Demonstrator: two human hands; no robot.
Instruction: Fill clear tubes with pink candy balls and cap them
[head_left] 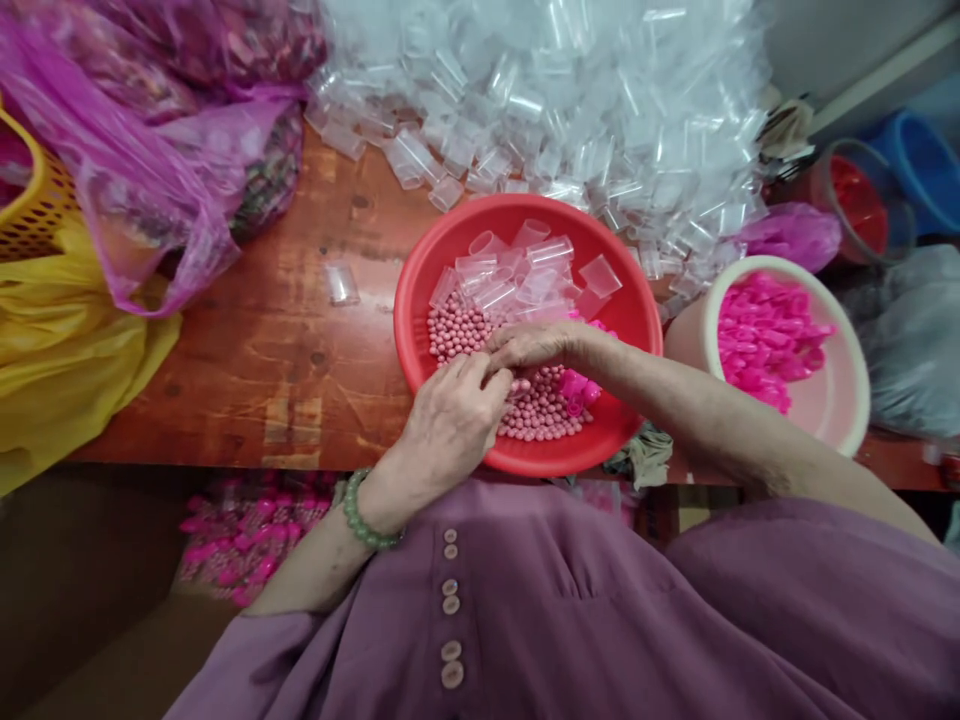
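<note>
A red plastic bowl (634, 316) sits on the wooden table's front edge. It holds small pink balls (454, 335), clear plastic tubes (501, 282) and a few bright pink caps (579, 387). My left hand (450, 420), with a green bead bracelet (361, 515) on the wrist, is curled over the balls at the bowl's near side. My right hand (534, 345) reaches in from the right, and its fingertips meet the left hand's fingers over the balls. Something small is pinched between them, but the fingers hide it.
A big heap of clear tubes (570, 100) fills the back of the table (285, 340). A white bowl of pink caps (772, 335) stands at right. Pink bags (150, 150), a yellow basket (30, 205) and a yellow bag (67, 340) lie at left. Filled pink pieces (240, 535) sit below the table.
</note>
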